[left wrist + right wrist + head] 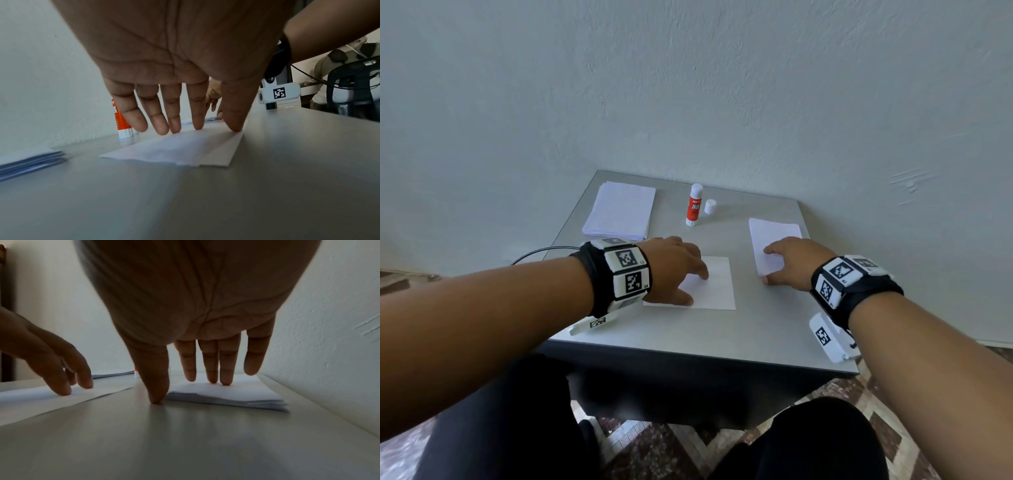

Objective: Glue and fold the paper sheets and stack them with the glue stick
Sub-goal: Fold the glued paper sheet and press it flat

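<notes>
A white paper sheet (pixel 717 286) lies in the middle of the grey table (pixel 688 329). My left hand (pixel 681 270) rests on it with straight, spread fingers (pixel 174 120); the sheet (pixel 174 149) shows a folded flap. My right hand (pixel 789 262) lies with straight fingers (pixel 226 369) on a small stack of folded sheets (pixel 774 236), thumb tip on the table beside the stack (pixel 236 395). The glue stick (pixel 695 205), red and white, stands uncapped at the back, its white cap (pixel 710 206) beside it. A pile of unfolded sheets (pixel 621 210) sits back left.
The table stands against a pale wall (pixel 722 85). A black cable (pixel 534 255) runs off its left edge. A patterned floor (pixel 688 448) lies below my knees. In the left wrist view a seated person (pixel 337 65) and a dark chair (pixel 353 84) are off to the right.
</notes>
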